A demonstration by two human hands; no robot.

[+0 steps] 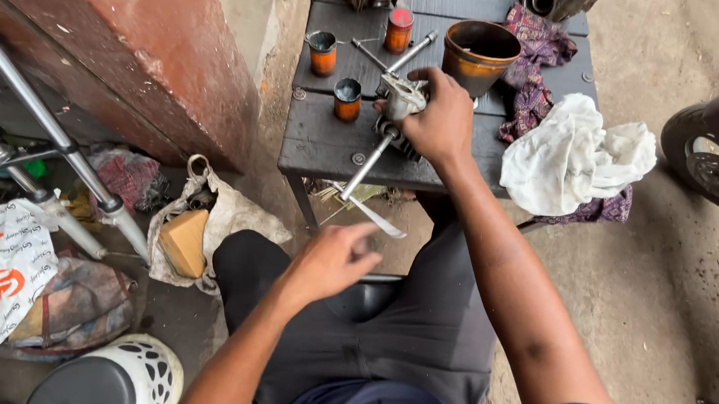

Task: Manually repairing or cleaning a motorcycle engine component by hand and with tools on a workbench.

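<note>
My right hand [443,119] grips a small grey metal engine part [402,100] resting on the dark wooden table [322,140]. A long metal rod tool [368,165] runs through the part and sticks out past the table's front edge. My left hand [332,261] hovers below the table over my lap, fingers curled near the rod's lower end and a thin flat metal strip [379,219]; whether it touches either is unclear.
On the table stand three small orange cups [347,99], a brown pot [478,55], a second rod [410,52], a patterned cloth [539,46] and a white rag [574,154]. Left: a red pillar [134,43], metal tubes [52,134], bags. Right: a tyre [718,147].
</note>
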